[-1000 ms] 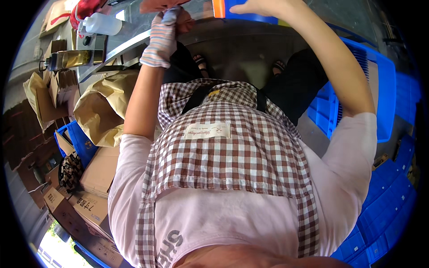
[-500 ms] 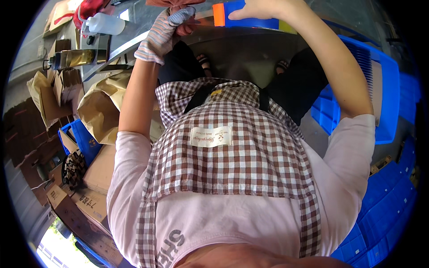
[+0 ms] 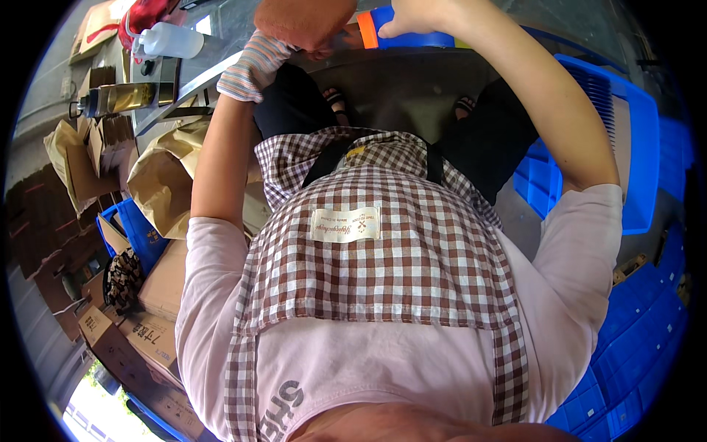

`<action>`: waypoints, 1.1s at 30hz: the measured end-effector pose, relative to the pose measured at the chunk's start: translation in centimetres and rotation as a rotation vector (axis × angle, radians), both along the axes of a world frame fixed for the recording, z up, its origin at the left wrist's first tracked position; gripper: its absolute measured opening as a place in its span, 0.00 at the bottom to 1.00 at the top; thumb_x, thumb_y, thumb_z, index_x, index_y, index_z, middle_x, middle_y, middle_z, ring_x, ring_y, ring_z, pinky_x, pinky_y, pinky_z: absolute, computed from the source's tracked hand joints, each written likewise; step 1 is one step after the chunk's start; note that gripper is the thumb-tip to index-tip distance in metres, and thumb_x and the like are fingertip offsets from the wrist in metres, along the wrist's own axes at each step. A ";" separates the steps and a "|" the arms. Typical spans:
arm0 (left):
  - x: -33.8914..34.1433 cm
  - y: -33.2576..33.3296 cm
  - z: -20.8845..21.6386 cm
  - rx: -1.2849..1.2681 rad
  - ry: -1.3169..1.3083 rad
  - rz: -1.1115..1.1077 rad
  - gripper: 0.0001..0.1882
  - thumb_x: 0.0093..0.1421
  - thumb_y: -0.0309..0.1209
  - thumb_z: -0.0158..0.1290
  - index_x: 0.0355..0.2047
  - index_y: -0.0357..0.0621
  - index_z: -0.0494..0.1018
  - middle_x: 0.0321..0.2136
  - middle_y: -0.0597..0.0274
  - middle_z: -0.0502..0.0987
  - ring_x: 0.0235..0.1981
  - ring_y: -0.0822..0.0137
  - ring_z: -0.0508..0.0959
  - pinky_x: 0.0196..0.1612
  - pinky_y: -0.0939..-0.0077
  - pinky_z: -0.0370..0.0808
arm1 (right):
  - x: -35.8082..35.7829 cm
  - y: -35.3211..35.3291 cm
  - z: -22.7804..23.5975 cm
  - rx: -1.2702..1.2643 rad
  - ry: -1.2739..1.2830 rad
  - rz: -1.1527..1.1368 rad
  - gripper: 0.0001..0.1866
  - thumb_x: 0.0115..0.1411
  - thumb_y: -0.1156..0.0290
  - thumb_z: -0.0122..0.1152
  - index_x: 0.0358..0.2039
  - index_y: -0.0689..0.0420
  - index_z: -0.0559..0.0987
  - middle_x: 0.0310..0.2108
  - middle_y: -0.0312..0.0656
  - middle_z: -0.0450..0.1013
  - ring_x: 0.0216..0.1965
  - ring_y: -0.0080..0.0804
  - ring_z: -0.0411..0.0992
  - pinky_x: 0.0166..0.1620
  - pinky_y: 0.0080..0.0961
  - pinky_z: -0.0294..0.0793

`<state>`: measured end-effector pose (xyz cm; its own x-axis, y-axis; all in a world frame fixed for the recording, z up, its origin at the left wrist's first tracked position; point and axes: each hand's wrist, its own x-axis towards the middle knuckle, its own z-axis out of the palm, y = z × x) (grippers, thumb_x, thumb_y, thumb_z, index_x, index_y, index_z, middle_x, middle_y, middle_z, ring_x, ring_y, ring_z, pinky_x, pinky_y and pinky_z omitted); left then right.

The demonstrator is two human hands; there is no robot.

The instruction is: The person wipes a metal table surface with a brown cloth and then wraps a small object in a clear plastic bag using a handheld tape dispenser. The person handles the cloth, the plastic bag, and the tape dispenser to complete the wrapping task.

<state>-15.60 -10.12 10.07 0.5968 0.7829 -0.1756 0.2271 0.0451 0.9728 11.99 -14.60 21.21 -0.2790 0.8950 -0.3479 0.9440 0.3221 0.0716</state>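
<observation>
At the top of the view my left hand [image 3: 263, 62], in a striped knit glove, is closed on a reddish-brown rounded piece [image 3: 305, 20] whose exact kind I cannot make out. That piece covers most of my fingers. My bare right hand [image 3: 421, 16] grips a blue cylinder with an orange end [image 3: 414, 31], its thumb lying along the side and its other fingers partly cut off by the upper edge. The orange end faces the reddish-brown piece, with a small gap between them. Both are held over the near edge of a glass-like tabletop [image 3: 228, 68].
Left on the table are a white squeeze bottle [image 3: 171, 40] and a dark-capped drink bottle [image 3: 118, 98]. Below stand a brown paper bag [image 3: 166, 173], a blue crate [image 3: 136, 232] and cardboard boxes [image 3: 151, 335]. A blue bin [image 3: 644, 158] and stacked blue crates [image 3: 626, 346] flank my right side.
The reddish-brown piece has turned and come lower, so its broad rounded face now shows and hides my gloved fingers. The blue cylinder has shifted slightly right.
</observation>
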 end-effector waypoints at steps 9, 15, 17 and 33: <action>4.2 -3.5 -1.7 -0.251 -0.632 0.157 0.16 0.68 0.34 0.51 0.53 0.44 0.74 0.47 0.62 0.78 0.53 0.65 0.77 0.57 0.65 0.73 | -1.1 0.0 1.6 0.041 0.010 0.006 0.27 0.49 0.45 0.67 0.37 0.57 0.88 0.38 0.52 0.83 0.44 0.46 0.82 0.48 0.38 0.80; 7.7 -5.5 -0.9 0.133 -0.105 0.256 0.18 0.71 0.41 0.49 0.52 0.41 0.72 0.43 0.58 0.80 0.41 0.65 0.83 0.50 0.68 0.78 | -3.4 2.0 -1.9 0.155 -0.132 0.000 0.19 0.56 0.58 0.65 0.46 0.53 0.86 0.47 0.44 0.82 0.49 0.38 0.81 0.50 0.39 0.80; 8.3 -5.8 -2.0 0.123 -0.173 0.280 0.20 0.70 0.43 0.52 0.53 0.42 0.71 0.43 0.58 0.81 0.40 0.65 0.83 0.49 0.70 0.79 | -4.4 2.4 -1.5 0.086 -0.149 0.028 0.16 0.59 0.64 0.62 0.47 0.51 0.87 0.49 0.42 0.82 0.51 0.36 0.80 0.50 0.36 0.80; 2.9 -1.9 4.5 -0.137 -0.541 0.528 0.05 0.63 0.29 0.60 0.35 0.48 0.74 0.19 0.71 0.73 0.19 0.76 0.72 0.22 0.81 0.67 | 4.9 -2.8 1.3 0.063 0.603 -0.052 0.32 0.53 0.45 0.69 0.49 0.59 0.80 0.40 0.56 0.80 0.42 0.53 0.80 0.48 0.42 0.78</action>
<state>-12.66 -12.02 14.61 0.1798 0.9803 -0.0814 -0.3642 0.1432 0.9202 16.88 -17.36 22.48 -0.3659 0.9265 -0.0881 0.8384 0.2871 -0.4633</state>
